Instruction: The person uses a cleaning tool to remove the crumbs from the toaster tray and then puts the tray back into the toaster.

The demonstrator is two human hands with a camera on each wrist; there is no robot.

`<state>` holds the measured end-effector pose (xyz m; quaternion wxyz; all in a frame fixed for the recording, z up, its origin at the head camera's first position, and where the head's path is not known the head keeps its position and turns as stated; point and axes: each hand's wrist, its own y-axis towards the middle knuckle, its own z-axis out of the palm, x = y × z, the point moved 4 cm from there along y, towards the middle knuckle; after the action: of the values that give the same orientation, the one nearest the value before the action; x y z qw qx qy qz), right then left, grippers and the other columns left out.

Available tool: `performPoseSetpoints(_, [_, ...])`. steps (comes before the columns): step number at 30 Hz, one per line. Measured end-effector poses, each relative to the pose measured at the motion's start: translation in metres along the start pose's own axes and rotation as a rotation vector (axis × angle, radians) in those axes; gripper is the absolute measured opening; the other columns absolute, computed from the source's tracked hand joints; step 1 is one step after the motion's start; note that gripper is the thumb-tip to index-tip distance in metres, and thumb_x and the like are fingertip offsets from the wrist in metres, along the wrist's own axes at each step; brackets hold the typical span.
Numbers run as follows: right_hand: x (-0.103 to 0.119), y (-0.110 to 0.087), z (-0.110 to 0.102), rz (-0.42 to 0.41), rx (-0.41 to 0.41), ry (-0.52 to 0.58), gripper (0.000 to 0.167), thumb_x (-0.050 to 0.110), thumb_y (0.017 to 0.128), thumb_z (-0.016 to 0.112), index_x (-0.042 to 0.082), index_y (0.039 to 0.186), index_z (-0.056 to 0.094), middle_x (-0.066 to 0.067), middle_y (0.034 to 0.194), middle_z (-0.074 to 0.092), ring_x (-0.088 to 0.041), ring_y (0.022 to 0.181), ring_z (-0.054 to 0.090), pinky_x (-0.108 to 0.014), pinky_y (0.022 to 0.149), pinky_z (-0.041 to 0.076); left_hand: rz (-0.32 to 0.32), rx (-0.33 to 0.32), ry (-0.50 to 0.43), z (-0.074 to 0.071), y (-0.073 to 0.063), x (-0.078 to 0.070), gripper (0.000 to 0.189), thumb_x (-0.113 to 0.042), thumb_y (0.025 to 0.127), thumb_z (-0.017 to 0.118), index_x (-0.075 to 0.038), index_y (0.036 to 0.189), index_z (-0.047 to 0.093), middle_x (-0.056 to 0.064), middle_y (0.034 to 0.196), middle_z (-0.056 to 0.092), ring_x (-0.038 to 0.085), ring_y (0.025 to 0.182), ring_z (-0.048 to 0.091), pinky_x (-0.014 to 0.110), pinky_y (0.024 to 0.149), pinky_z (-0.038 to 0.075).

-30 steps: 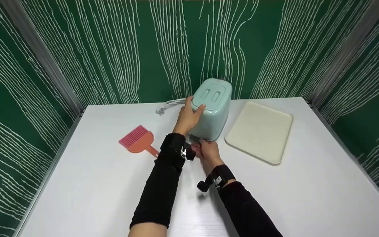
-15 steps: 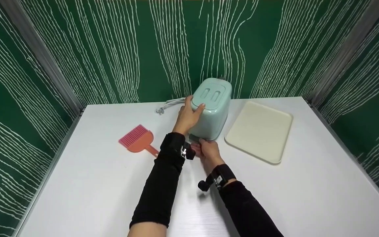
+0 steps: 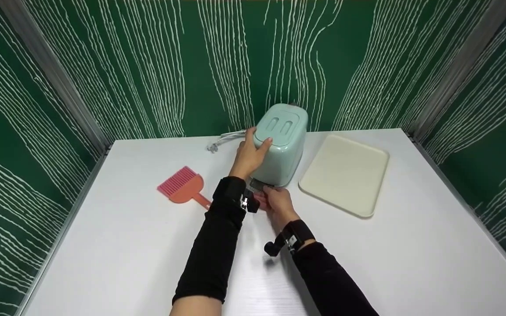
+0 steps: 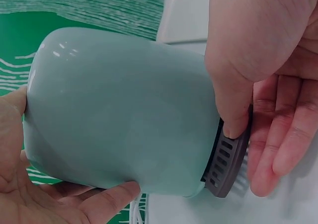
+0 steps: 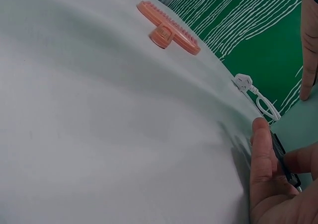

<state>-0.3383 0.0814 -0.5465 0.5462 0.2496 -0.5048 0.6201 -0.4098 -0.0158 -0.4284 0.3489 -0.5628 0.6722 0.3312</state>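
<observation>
Mint appl. (image 4: 119, 110) sits gripped by your half-curled L hand (image 3: 248, 157) as dark tray (image 4: 227, 157), pinched by your R hand (image 3: 280, 202), now pokes out slightly more, prob. sliding loose.

One each: mint-green rounded appliance (image 3: 280, 160), dark slotted piece (image 4: 227, 160), cream rectangular tray (image 3: 345, 175), orange-pink brush (image 3: 188, 189), white plug (image 5: 243, 81); two hands (image 3: 249, 157) (image 3: 280, 202).

The appliance (image 3: 280, 159) is mint, the tray (image 3: 345, 174) cream, the brush (image 3: 188, 191) orange-pink, the wall (image 3: 349, 52) white-streaked green.

Appliance (image 4: 119, 110) — smooth glossy plastic, tray (image 3: 345, 175) — smooth and matt, cloth sleeves (image 3: 211, 256)
</observation>
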Motion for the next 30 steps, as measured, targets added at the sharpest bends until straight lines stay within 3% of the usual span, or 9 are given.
performPoseSetpoints(16, [0.0002,-0.0031,-0.0062,0.008,0.032,-0.069,0.022,0.000,0.103,0.056,-0.013,0.118,0.065,-0.007,0.073,0.073,-0.008,0.055,0.068,-0.019,0.053,0.057,-0.033,0.005,-0.006,0.0014,-0.0009,-0.0005,0.070,-0.050,0.112,0.052,-0.021,0.170,0.023,0.020,0.164,0.046,0.033,0.152,0.048,0.052,0.125,0.042])
performPoseSetpoints(22, [-0.0003,-0.0035,-0.0068,-0.013,0.040,-0.068,0.019,-0.003,0.103,0.055,-0.014,0.114,0.064,-0.005,0.070,0.071,-0.007,0.055,0.064,-0.018,0.053,0.055,-0.031,0.005,-0.009,0.0019,-0.0002,0.0009,0.071,-0.051,0.112,0.052,-0.021,0.170,0.023,0.020,0.164,0.046,0.034,0.152,0.047,0.053,0.125,0.041])
performPoseSetpoints(30, [0.0002,-0.0004,-0.0090,-0.011,0.034,-0.104,0.013,0.003,0.107,0.056,-0.005,0.100,0.064,-0.002,0.067,0.070,-0.004,0.054,0.064,-0.015,0.053,0.053,-0.023,0.004,-0.008,0.0009,-0.0007,-0.0009,0.072,-0.050,0.112,0.053,-0.020,0.170,0.023,0.023,0.163,0.047,0.037,0.151,0.048,0.054,0.124,0.041])
